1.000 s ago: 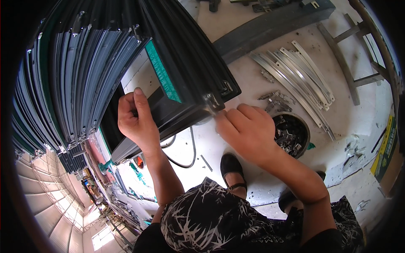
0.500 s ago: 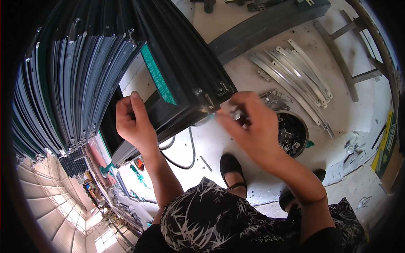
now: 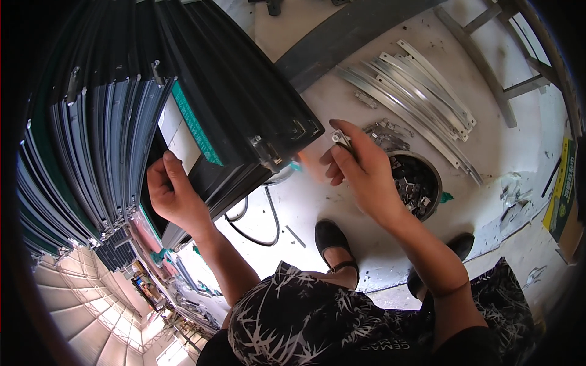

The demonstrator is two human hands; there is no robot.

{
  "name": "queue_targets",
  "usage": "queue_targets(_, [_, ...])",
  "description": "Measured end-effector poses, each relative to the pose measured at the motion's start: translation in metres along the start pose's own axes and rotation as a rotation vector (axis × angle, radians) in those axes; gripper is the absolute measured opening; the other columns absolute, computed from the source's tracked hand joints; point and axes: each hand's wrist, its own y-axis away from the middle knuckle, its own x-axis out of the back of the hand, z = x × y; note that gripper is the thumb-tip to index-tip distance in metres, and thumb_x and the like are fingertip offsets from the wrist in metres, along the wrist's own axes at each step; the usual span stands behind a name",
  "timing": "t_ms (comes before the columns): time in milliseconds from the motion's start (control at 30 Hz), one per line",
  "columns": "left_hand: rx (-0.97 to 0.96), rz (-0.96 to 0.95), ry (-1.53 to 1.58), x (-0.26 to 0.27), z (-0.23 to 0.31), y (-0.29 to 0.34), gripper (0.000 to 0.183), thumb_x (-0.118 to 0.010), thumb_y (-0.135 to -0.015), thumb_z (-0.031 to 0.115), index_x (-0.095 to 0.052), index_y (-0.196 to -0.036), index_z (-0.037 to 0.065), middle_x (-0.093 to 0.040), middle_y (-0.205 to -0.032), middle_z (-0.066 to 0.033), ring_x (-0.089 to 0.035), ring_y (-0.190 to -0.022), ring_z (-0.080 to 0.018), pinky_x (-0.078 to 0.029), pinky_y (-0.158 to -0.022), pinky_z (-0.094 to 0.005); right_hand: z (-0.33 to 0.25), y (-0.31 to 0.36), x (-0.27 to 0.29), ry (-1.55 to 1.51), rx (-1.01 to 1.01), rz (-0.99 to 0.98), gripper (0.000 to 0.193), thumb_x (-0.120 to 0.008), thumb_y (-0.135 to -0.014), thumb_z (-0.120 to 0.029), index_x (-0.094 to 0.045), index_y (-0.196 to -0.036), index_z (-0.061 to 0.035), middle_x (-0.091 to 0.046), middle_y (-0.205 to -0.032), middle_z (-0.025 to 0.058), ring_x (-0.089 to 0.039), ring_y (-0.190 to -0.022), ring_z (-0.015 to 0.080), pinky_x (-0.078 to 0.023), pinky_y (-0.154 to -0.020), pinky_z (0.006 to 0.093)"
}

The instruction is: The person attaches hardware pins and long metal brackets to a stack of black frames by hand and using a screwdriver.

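My left hand [image 3: 174,194] is closed round the edge of a black metal frame [image 3: 238,183], its thumb on top. The frame belongs to a stack of black frames [image 3: 232,79] with open-ended corners, and a green film strip [image 3: 194,125] runs along one profile. Right of the stack's near corner, my right hand [image 3: 368,177] pinches a small silvery metal bracket [image 3: 337,139] between thumb and forefinger. A round screw-like part shows on the bracket. The hand is apart from the frames, its other fingers curled and partly hidden.
Beside my right hand stands a round bucket [image 3: 436,196] of small metal pieces. Beyond it lie loose metal fittings [image 3: 389,134] and long silvery bars [image 3: 421,100]. More framed profiles [image 3: 97,146] stack at the left. A cable [image 3: 276,229] loops on the floor near my shoes [image 3: 332,241].
My right hand has drawn a little away from the frame corner and turned, so the bracket shows plainly. My left hand keeps its grip; the whole view has shifted slightly.
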Motion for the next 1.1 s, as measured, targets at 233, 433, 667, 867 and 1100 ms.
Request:
queue_targets(233, [0.023, -0.001, 0.026, 0.001, 0.002, -0.003, 0.026, -0.059, -0.092, 0.023, -0.059, -0.076, 0.002, -0.053, -0.065, 0.0013, -0.043, -0.058, -0.0045, -0.033, -0.051, -0.0199, 0.009, -0.005, 0.005, -0.195, -0.216, -0.032, 0.021, -0.052, -0.091, -0.009, -0.054, -0.106, 0.0052, -0.063, -0.079, 0.0069, -0.056, -0.062, 0.0099, -0.047, -0.055, 0.0242])
queue_targets(433, [0.067, -0.006, 0.106, -0.004, -0.006, -0.003, 0.024, -0.062, -0.090, 0.027, -0.061, -0.075, 0.008, -0.042, -0.055, 0.0078, -0.028, -0.048, 0.0001, -0.016, -0.046, -0.0209, 0.032, -0.006, 0.013, -0.384, -0.290, -0.061, 0.029, -0.055, -0.091, -0.013, -0.055, -0.117, 0.0016, -0.066, -0.093, 0.0102, -0.060, -0.071, 0.0115, -0.050, -0.064, 0.0243])
queue_targets(667, [0.114, -0.055, 0.115, 0.001, -0.006, -0.008, 0.027, -0.061, -0.091, 0.024, -0.056, -0.072, 0.005, -0.043, -0.057, 0.0066, -0.030, -0.052, -0.0014, -0.020, -0.048, -0.0207, 0.029, 0.006, -0.005, -0.698, -0.470, -0.235, 0.019, -0.058, -0.090, -0.010, -0.057, -0.106, 0.0012, -0.064, -0.102, 0.0154, -0.065, -0.092, 0.0226, -0.054, -0.084, 0.0326])
queue_targets(867, [0.081, -0.033, 0.048, 0.001, -0.011, -0.009, 0.027, -0.060, -0.091, 0.023, -0.057, -0.070, 0.006, -0.044, -0.055, 0.0063, -0.031, -0.050, -0.0016, -0.020, -0.046, -0.0217, 0.032, 0.001, -0.009, -0.543, -0.368, -0.188, 0.018, -0.064, -0.087, -0.016, -0.062, -0.101, -0.0055, -0.066, -0.095, 0.0082, -0.062, -0.078, 0.0139, -0.048, -0.067, 0.0225])
queue_targets(1100, [0.068, -0.031, 0.038, 0.001, -0.011, -0.008, 0.029, -0.060, -0.092, 0.024, -0.056, -0.069, 0.006, -0.045, -0.055, 0.0055, -0.032, -0.049, -0.0018, -0.021, -0.045, -0.0217, 0.017, -0.024, -0.017, -0.712, -0.471, -0.130, 0.018, -0.063, -0.088, -0.016, -0.052, -0.092, -0.0031, -0.062, -0.075, 0.0068, -0.057, -0.060, 0.0105, -0.044, -0.053, 0.0216])
